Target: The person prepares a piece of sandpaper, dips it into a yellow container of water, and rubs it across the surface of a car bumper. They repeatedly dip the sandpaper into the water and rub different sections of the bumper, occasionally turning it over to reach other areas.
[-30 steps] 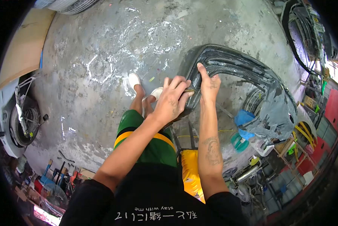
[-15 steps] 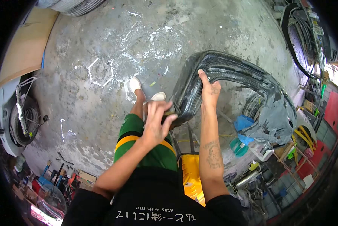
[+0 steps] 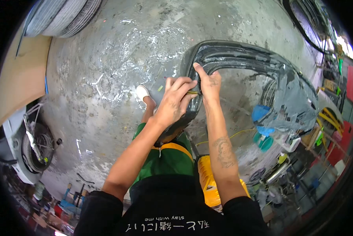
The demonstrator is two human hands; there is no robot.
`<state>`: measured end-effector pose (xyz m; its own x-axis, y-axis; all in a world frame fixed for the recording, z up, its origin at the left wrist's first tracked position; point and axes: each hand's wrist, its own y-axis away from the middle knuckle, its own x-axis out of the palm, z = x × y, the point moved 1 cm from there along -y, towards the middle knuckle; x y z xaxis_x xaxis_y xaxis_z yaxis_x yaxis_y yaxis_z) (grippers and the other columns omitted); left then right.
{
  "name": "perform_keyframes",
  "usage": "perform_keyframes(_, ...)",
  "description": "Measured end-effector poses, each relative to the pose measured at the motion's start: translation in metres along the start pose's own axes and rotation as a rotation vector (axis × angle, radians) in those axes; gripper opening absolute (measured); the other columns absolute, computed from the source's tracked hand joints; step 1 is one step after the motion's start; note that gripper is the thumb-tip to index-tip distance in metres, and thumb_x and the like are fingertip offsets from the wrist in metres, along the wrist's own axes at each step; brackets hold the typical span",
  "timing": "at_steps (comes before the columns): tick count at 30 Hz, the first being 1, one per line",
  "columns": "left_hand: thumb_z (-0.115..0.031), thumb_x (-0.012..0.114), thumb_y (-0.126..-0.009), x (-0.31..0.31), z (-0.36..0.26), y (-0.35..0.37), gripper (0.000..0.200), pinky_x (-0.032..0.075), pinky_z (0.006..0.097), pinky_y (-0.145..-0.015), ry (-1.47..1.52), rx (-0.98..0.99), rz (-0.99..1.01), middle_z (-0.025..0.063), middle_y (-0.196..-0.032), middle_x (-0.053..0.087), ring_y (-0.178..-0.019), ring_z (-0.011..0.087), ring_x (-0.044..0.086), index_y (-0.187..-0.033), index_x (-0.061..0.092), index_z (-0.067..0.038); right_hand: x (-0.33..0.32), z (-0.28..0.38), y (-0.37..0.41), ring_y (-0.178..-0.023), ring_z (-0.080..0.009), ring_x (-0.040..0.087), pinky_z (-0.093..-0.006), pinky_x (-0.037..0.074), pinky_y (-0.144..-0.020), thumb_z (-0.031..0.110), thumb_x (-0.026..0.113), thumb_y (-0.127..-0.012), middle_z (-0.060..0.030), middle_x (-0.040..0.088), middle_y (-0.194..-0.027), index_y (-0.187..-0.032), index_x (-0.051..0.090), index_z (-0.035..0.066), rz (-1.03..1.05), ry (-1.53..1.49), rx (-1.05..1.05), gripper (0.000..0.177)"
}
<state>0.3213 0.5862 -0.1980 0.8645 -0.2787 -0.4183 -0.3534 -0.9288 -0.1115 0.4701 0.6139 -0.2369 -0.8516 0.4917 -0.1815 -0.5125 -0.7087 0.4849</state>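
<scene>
A large, bent carbon-fibre car body panel (image 3: 239, 50), glossy black with grey dull patches, spans from my lap to the right. My right hand (image 3: 210, 84) grips its inner edge near the corner, thumb on top. My left hand (image 3: 175, 98) is closed, pinching a small thin piece with a yellow edge that looks like folded sandpaper (image 3: 192, 93). That piece lies against the panel's near arm, just left of my right hand. My left fingers hide most of it.
Stacked tyres (image 3: 64, 17) stand at upper left, above a brown board (image 3: 25, 74). A yellow object (image 3: 210, 185) is beside my right leg. Blue cloth (image 3: 260, 113) and a green bowl (image 3: 262, 142) are below the panel. Shelving and clutter line the right side.
My left hand has moved up and right along the panel with the sandpaper, now close to my right hand. The panel and right hand appear slightly higher in view.
</scene>
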Motion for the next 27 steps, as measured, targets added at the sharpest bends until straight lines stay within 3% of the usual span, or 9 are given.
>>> perform_keyframes(2, 0.0, 0.069, -0.079, -0.008, -0.005, 0.024, 0.039, 0.042, 0.0446, -0.093, -0.014, 0.029, -0.003, 0.0117, -0.117, 0.06, -0.106, 0.0339, 0.051, -0.118, 0.065, -0.003, 0.001, 0.002, -0.008, -0.08, -0.0149, 0.064, -0.0293, 0.05, -0.076, 0.018, 0.082, -0.081, -0.0066, 0.071, -0.093, -0.099, 0.067, -0.001, 0.022, 0.056, 0.043, 0.03)
perform_keyframes(8, -0.002, 0.072, -0.077, -0.004, 0.002, -0.002, 0.041, 0.04, 0.0431, -0.098, -0.083, -0.018, 0.06, 0.0122, -0.112, 0.06, -0.105, 0.0315, 0.051, -0.118, 0.066, -0.003, 0.004, 0.014, 0.009, -0.077, -0.0139, 0.062, -0.0306, 0.049, -0.072, 0.02, 0.083, -0.081, -0.0065, 0.071, -0.09, -0.097, 0.067, -0.002, 0.071, -0.088, -0.013, 0.031)
perform_keyframes(12, -0.001, 0.068, -0.08, -0.008, -0.006, 0.048, 0.038, 0.04, 0.0419, -0.095, -0.115, -0.032, 0.056, 0.012, -0.111, 0.059, -0.103, 0.0322, 0.05, -0.118, 0.066, -0.004, 0.003, 0.013, -0.007, -0.075, -0.0132, 0.061, -0.0301, 0.048, -0.072, 0.019, 0.082, -0.081, -0.005, 0.07, -0.087, -0.094, 0.068, -0.001, 0.018, 0.184, 0.092, 0.028)
perform_keyframes(16, -0.001, 0.071, -0.077, -0.007, 0.004, 0.006, 0.042, 0.04, 0.0427, -0.096, -0.146, 0.076, 0.087, 0.0124, -0.111, 0.06, -0.105, 0.0327, 0.051, -0.119, 0.066, -0.003, 0.006, 0.016, 0.005, -0.073, -0.0121, 0.06, -0.03, 0.049, -0.071, 0.017, 0.08, -0.082, -0.0043, 0.07, -0.087, -0.089, 0.067, -0.001, 0.062, -0.098, -0.05, 0.024)
perform_keyframes(17, -0.001, 0.071, -0.078, -0.001, 0.001, 0.0, 0.04, 0.04, 0.0428, -0.095, -0.081, -0.04, 0.028, 0.0134, -0.111, 0.06, -0.107, 0.0323, 0.051, -0.117, 0.066, -0.002, 0.005, 0.013, 0.001, -0.075, -0.0118, 0.06, -0.0289, 0.048, -0.072, 0.016, 0.08, -0.082, -0.0035, 0.07, -0.089, -0.092, 0.068, -0.001, 0.058, -0.061, -0.002, 0.023)
perform_keyframes(21, -0.001, 0.069, -0.081, -0.008, -0.008, 0.05, 0.034, 0.04, 0.0423, -0.092, -0.105, -0.09, 0.043, 0.0146, -0.113, 0.06, -0.106, 0.0319, 0.053, -0.115, 0.066, -0.001, 0.008, 0.016, -0.001, -0.075, -0.0108, 0.06, -0.0275, 0.047, -0.072, 0.014, 0.08, -0.083, -0.0014, 0.07, -0.09, -0.094, 0.069, 0.002, 0.068, -0.077, -0.029, 0.02)
perform_keyframes(24, -0.001, 0.069, -0.08, -0.004, 0.002, 0.017, 0.035, 0.04, 0.0452, -0.092, -0.109, 0.038, -0.007, 0.0143, -0.112, 0.06, -0.105, 0.0328, 0.054, -0.115, 0.066, -0.001, 0.006, 0.01, 0.0, -0.077, -0.0126, 0.062, -0.0286, 0.048, -0.074, 0.014, 0.08, -0.082, -0.0022, 0.07, -0.091, -0.094, 0.07, 0.002, 0.062, -0.073, -0.038, 0.02)
perform_keyframes(25, -0.001, 0.069, -0.08, 0.002, 0.003, 0.006, 0.034, 0.04, 0.0457, -0.092, -0.041, -0.117, -0.081, 0.0145, -0.111, 0.06, -0.105, 0.0335, 0.054, -0.114, 0.066, -0.001, 0.004, 0.01, -0.001, -0.08, -0.0134, 0.063, -0.0294, 0.048, -0.076, 0.014, 0.079, -0.083, -0.0033, 0.071, -0.093, -0.098, 0.07, 0.002, 0.06, -0.037, 0.005, 0.022)
perform_keyframes(27, -0.002, 0.069, -0.081, -0.001, -0.004, 0.026, 0.032, 0.039, 0.0437, -0.091, -0.056, -0.093, -0.084, 0.0134, -0.112, 0.06, -0.105, 0.0325, 0.054, -0.113, 0.066, -0.002, 0.005, 0.013, -0.003, -0.08, -0.0133, 0.063, -0.0291, 0.048, -0.076, 0.015, 0.079, -0.083, -0.0034, 0.071, -0.094, -0.099, 0.069, 0.002, 0.062, -0.055, -0.018, 0.022)
